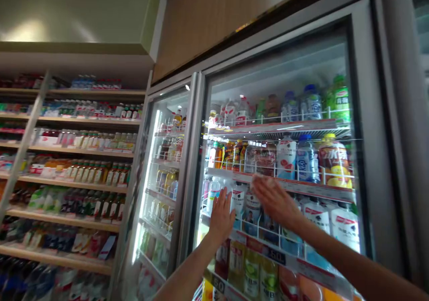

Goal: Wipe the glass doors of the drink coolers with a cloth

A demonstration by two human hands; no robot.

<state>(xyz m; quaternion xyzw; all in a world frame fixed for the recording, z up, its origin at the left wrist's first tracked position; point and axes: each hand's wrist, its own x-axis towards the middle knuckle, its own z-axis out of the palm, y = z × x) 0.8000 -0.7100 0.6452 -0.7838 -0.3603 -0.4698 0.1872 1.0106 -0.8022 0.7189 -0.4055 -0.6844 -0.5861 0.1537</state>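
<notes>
The glass door [278,59] of a drinks fridge is in front of me, with its silver frame around it. My left hand [221,216] is raised at the door with fingers up and apart, palm toward the glass. To its right, my right hand [276,200] lies flat at the glass, fingers stretched out and slanting up to the left. A pale patch shows at its fingertips; blur hides whether it is a cloth or a reflection. Behind the door, white-and-blue bottles [317,216] stand on the wire-fronted shelf nearest my hands. Whether either palm presses the glass cannot be told.
A second fridge door [164,175] adjoins on the left, its frame meeting this one. Further left, wooden shelves [77,151] hold rows of bottles and packs. Inside the fridge, more bottles [306,158] fill the racks. A wood panel [214,14] runs above the doors.
</notes>
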